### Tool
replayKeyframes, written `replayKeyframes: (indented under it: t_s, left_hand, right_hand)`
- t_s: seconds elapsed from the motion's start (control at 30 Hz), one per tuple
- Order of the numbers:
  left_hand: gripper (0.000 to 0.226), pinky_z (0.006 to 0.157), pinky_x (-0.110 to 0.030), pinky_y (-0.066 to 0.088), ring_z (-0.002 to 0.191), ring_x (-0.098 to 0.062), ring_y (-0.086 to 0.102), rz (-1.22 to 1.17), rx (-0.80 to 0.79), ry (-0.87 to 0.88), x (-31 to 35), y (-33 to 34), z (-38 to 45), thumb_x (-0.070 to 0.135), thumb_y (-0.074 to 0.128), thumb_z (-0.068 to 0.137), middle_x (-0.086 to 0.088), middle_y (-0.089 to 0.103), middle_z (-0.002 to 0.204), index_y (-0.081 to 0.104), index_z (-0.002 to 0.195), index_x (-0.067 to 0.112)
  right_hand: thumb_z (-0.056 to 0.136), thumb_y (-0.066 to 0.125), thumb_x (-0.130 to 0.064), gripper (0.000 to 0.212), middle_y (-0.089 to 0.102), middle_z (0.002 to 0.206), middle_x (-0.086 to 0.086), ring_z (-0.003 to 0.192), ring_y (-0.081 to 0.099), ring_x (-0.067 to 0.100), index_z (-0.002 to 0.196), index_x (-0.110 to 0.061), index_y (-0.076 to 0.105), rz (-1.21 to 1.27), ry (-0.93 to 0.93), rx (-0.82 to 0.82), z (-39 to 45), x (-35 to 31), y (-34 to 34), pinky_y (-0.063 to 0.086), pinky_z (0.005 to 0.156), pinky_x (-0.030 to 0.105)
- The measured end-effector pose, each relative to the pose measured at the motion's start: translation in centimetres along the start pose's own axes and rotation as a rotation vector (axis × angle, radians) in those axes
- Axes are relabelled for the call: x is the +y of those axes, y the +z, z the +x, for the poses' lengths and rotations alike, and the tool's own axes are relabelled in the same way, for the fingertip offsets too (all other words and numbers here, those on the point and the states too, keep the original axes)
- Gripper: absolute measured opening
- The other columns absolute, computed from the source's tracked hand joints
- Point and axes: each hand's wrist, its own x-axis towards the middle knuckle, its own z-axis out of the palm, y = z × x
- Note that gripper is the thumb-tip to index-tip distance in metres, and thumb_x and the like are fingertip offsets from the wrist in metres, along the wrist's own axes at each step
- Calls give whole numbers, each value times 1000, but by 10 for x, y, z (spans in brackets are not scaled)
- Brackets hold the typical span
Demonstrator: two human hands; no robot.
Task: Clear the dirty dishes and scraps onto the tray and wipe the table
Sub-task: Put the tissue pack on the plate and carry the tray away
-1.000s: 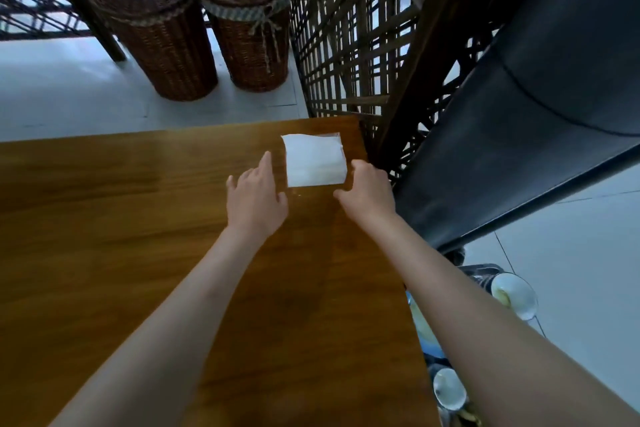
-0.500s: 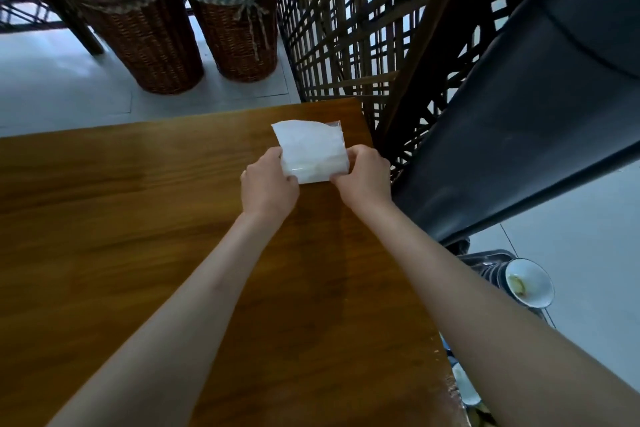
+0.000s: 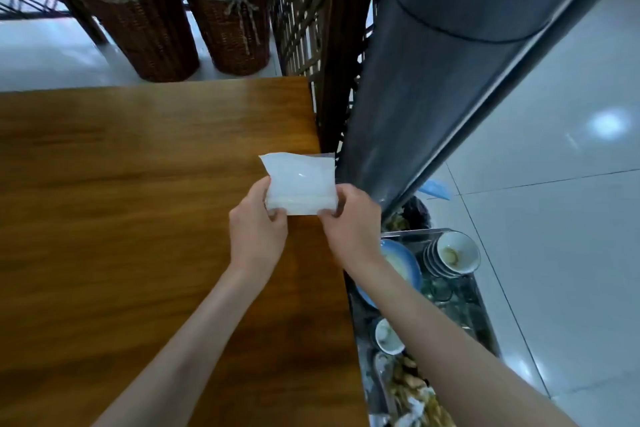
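A white tissue packet in clear plastic wrap is lifted above the right side of the wooden table. My left hand pinches its lower left corner and my right hand pinches its lower right corner. Beside the table's right edge stands a metal tray cart with dirty dishes: a blue plate, a white bowl on stacked plates, a small white bowl and food scraps.
Two wicker baskets stand on the floor past the table's far edge. A wooden lattice screen and a dark slanted panel rise along the right. A blue scrap lies on the tiled floor.
Both hands reached the tissue packet lying on the table, took hold of its near corners and lifted it toward me. The view shifted right, showing more of the cart.
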Motion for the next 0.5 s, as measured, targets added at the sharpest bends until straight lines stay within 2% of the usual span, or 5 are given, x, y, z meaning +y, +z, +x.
replayKeyframes:
  t_s: [0.07,0.17,0.27,0.37,0.5]
  left_hand:
    - [51,59,7,34,95,6,51,-14,9,2,14,14,-30,9,69,82,14,61,114,53,129,22]
    - [53,73,0,34,99,5,53,-14,13,-2,36,43,-73,10,70,82,16,61,113,52,130,24]
    - [50,76,-6,39,96,3,56,-27,27,-4,56,76,-106,8,69,82,18,61,107,54,125,25]
    - [42,77,-13,48,95,0,59,-57,22,-12,66,113,-132,8,66,84,15,64,104,56,119,29]
    - [47,90,-30,51,106,-11,59,-64,-26,-125,56,167,-147,7,61,87,4,64,117,51,131,20]
  right_hand:
    - [76,64,-8,16,66,90,4,80,58,18,92,-10,63,3,-39,27,-19,20,-22,41,67,26]
    - [76,66,-7,17,64,87,3,77,56,17,92,-11,64,48,-64,37,-44,56,-53,33,64,21]
    - [77,66,-9,20,64,90,2,81,56,18,96,-14,64,50,-20,-8,-56,97,-77,40,70,24]
    - [77,65,-9,18,62,85,0,77,54,16,93,-15,63,22,-3,-7,-61,137,-92,38,67,24]
    - [77,65,-6,18,60,83,-2,77,55,15,94,-12,63,-22,48,-30,-61,185,-94,41,68,24]
